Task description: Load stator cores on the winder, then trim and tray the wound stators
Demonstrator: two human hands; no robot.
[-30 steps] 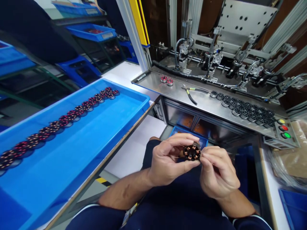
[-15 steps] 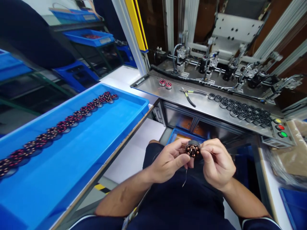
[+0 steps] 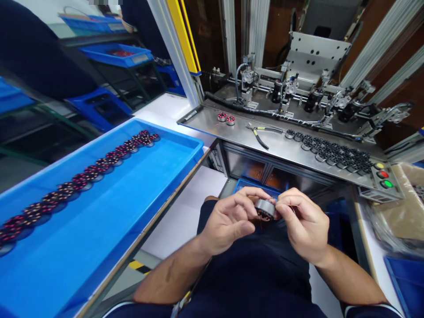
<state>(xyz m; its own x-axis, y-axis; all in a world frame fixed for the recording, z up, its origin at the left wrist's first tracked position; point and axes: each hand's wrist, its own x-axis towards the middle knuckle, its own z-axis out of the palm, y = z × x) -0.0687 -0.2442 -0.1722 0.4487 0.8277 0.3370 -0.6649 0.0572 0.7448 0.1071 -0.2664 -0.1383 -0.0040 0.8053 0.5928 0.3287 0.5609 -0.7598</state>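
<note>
Above my lap, a round motor part with a grey metal rim and copper coils is tilted so its rim shows. My left hand holds it from the left, with the thumb lifted off and some fingers behind it. At its right side my right hand pinches a thin copper wire with thumb and forefinger. Two red-wound parts sit on the metal bench, left of the pliers, which lie with handles apart. Farther right stand rows of black parts.
A large blue tray on the left carries a long row of wound parts. Machine fixtures stand behind the bench. A button box and a plastic-lined carton are at the right. Another person's dark sleeve shows upper left.
The motor part has turned from showing its coil face to showing its metal rim. My left thumb has come off it. The view has shifted slightly.
</note>
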